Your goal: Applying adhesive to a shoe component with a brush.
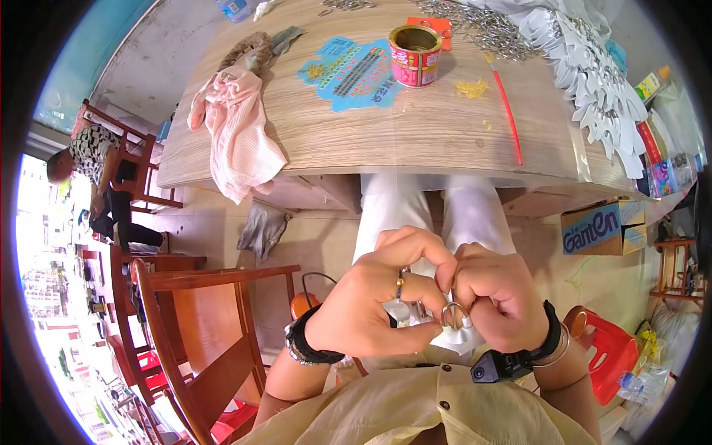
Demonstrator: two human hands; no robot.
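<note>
Above my lap, my left hand (pixel 378 300) and my right hand (pixel 503 300) meet, fingertips nearly touching. Between them is a small curved metal loop (pixel 451 311), with a short white strip (pixel 458 338) hanging below it. My right hand's fingers are curled tightly around the loop's side. The left thumb and fingers pinch close to the same loop, and another small shiny bit shows inside that hand. How the loop and the strip join is partly hidden by the fingers.
On the wooden table (pixel 319 144) are a red tin (pixel 415 63), a blue printed mat (pixel 352 74), a pink cloth (pixel 237 126) and a red brush (pixel 508 111). Metal hooks (pixel 493 33) and white strips (pixel 586 70) are piled at right. A wooden chair (pixel 215 334) stands left.
</note>
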